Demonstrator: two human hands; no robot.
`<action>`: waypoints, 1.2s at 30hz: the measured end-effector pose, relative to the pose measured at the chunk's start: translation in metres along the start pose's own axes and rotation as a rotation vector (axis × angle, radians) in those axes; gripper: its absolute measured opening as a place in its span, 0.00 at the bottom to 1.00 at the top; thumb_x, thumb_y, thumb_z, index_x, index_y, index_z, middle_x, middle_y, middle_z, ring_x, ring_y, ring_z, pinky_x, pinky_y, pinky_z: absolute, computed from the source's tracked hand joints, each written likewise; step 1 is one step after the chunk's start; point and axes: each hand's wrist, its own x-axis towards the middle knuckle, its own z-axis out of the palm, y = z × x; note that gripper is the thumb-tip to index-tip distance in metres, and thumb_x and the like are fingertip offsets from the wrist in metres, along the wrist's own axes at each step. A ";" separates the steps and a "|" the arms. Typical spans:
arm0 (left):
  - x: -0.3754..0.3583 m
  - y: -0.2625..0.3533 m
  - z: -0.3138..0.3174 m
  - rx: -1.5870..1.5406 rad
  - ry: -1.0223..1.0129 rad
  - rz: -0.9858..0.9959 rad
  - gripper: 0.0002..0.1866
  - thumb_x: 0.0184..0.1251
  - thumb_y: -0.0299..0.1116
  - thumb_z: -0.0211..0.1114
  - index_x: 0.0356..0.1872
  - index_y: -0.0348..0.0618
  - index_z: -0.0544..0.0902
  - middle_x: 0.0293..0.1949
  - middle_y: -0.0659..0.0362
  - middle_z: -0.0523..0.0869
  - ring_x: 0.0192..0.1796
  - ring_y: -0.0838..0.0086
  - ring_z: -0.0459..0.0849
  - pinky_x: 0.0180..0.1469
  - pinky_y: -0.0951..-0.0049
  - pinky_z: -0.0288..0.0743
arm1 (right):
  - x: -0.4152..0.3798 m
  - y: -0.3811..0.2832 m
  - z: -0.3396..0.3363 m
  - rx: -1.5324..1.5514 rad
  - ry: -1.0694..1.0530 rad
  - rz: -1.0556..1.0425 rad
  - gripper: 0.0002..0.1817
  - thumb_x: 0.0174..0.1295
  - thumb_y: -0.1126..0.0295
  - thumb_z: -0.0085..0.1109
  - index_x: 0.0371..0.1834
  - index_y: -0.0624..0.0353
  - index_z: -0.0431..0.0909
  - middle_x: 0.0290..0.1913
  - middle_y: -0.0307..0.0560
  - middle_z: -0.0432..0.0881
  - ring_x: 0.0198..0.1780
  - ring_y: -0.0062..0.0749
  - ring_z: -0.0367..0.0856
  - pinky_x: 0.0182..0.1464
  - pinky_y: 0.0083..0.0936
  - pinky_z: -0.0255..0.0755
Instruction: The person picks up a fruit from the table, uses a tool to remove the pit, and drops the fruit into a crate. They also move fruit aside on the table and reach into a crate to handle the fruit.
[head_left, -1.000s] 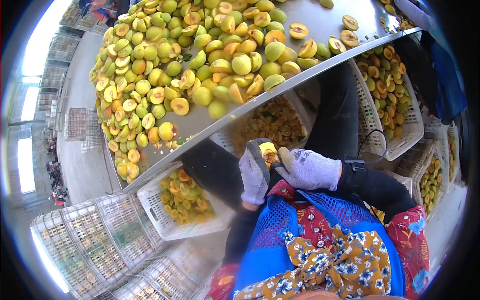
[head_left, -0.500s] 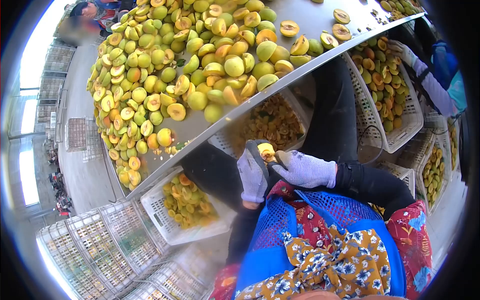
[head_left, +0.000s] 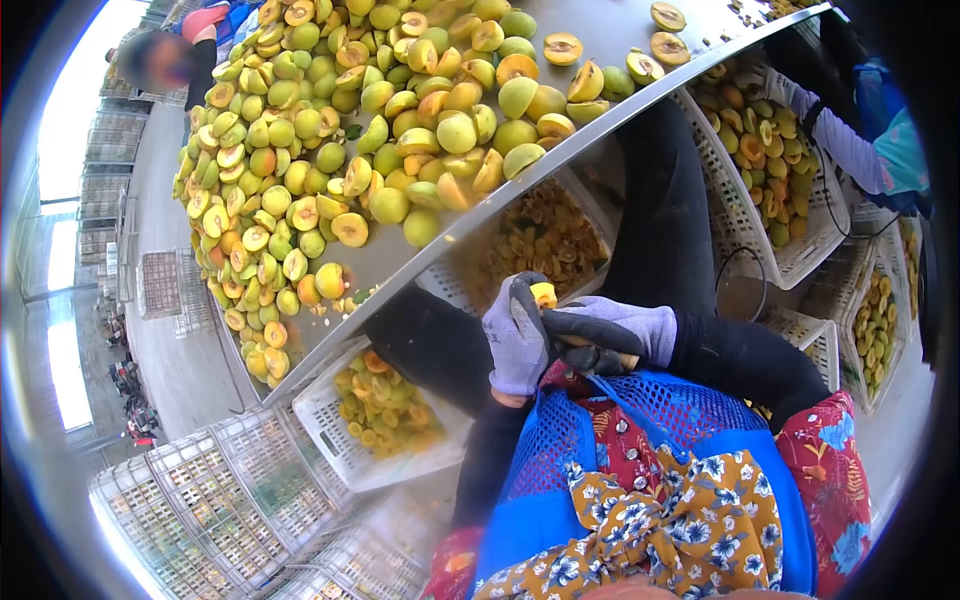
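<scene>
My left hand [head_left: 516, 338], in a lilac glove with dark-coated fingers, is closed around a piece of yellow stone fruit [head_left: 544, 294]. Only the top of the fruit shows above the fingers. Close against it, my right hand [head_left: 618, 332] is in a matching glove with its fingers curled. A tan handle end [head_left: 628, 361] sticks out of this fist; whatever it belongs to is hidden, as is any contact with the fruit. Both hands are over my lap, in front of a white crate of fruit scraps [head_left: 545, 240].
A metal table [head_left: 600, 100] heaped with halved fruit [head_left: 290, 170] slants across the front. Crates of fruit stand at lower left [head_left: 335, 450] and right [head_left: 800, 265]. A co-worker's gloved arm [head_left: 845, 145] reaches into the right crate. Another person [head_left: 160, 60] is at far left.
The fruit's cut face, visible before, is now mostly covered by my fingers. My right hand has turned and curled, exposing the tan handle end. The view has shifted slightly.
</scene>
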 end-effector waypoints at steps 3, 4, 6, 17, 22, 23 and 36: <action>0.003 -0.015 0.002 -0.137 -0.005 -0.046 0.18 0.82 0.39 0.46 0.44 0.36 0.81 0.37 0.55 0.85 0.37 0.74 0.83 0.43 0.73 0.77 | 0.000 -0.004 0.008 -0.054 0.059 -0.040 0.21 0.74 0.52 0.52 0.46 0.61 0.79 0.30 0.41 0.79 0.31 0.21 0.76 0.31 0.16 0.70; 0.005 -0.026 0.006 -0.233 0.012 -0.072 0.20 0.82 0.41 0.45 0.45 0.36 0.81 0.38 0.56 0.85 0.38 0.74 0.83 0.44 0.73 0.77 | 0.001 -0.002 0.010 -0.193 0.106 -0.143 0.21 0.74 0.52 0.51 0.46 0.62 0.78 0.28 0.42 0.78 0.28 0.22 0.76 0.28 0.16 0.70; 0.003 -0.032 0.008 -0.393 0.010 -0.106 0.22 0.83 0.43 0.45 0.45 0.35 0.81 0.38 0.57 0.85 0.39 0.75 0.83 0.45 0.74 0.77 | 0.003 0.006 0.007 0.243 -0.013 -0.031 0.21 0.75 0.53 0.49 0.45 0.63 0.76 0.25 0.42 0.75 0.21 0.22 0.73 0.22 0.15 0.68; 0.011 -0.020 0.015 -0.509 0.149 -0.231 0.30 0.82 0.56 0.40 0.42 0.37 0.79 0.32 0.58 0.84 0.34 0.75 0.83 0.41 0.75 0.78 | 0.002 -0.002 0.004 1.404 -0.315 0.327 0.23 0.76 0.49 0.44 0.41 0.62 0.73 0.16 0.36 0.65 0.09 0.14 0.59 0.08 0.10 0.56; 0.010 -0.028 -0.028 -0.685 0.300 -0.508 0.31 0.78 0.62 0.42 0.46 0.41 0.77 0.28 0.57 0.84 0.23 0.78 0.77 0.22 0.85 0.63 | -0.004 -0.030 -0.004 1.206 -0.160 0.215 0.21 0.75 0.50 0.48 0.42 0.61 0.74 0.15 0.36 0.67 0.08 0.16 0.61 0.10 0.13 0.56; 0.004 -0.032 -0.036 -0.548 0.420 -0.429 0.27 0.80 0.58 0.45 0.47 0.41 0.76 0.31 0.56 0.84 0.23 0.79 0.77 0.22 0.86 0.65 | -0.003 -0.031 -0.005 1.123 -0.079 0.236 0.21 0.75 0.51 0.48 0.42 0.61 0.75 0.16 0.36 0.67 0.09 0.16 0.61 0.10 0.13 0.56; 0.067 -0.058 -0.235 1.100 0.469 -0.381 0.33 0.70 0.52 0.57 0.64 0.34 0.71 0.56 0.34 0.79 0.58 0.44 0.79 0.61 0.54 0.72 | 0.025 -0.036 0.013 0.445 0.172 0.382 0.23 0.75 0.48 0.49 0.40 0.60 0.76 0.19 0.35 0.72 0.12 0.16 0.66 0.14 0.15 0.59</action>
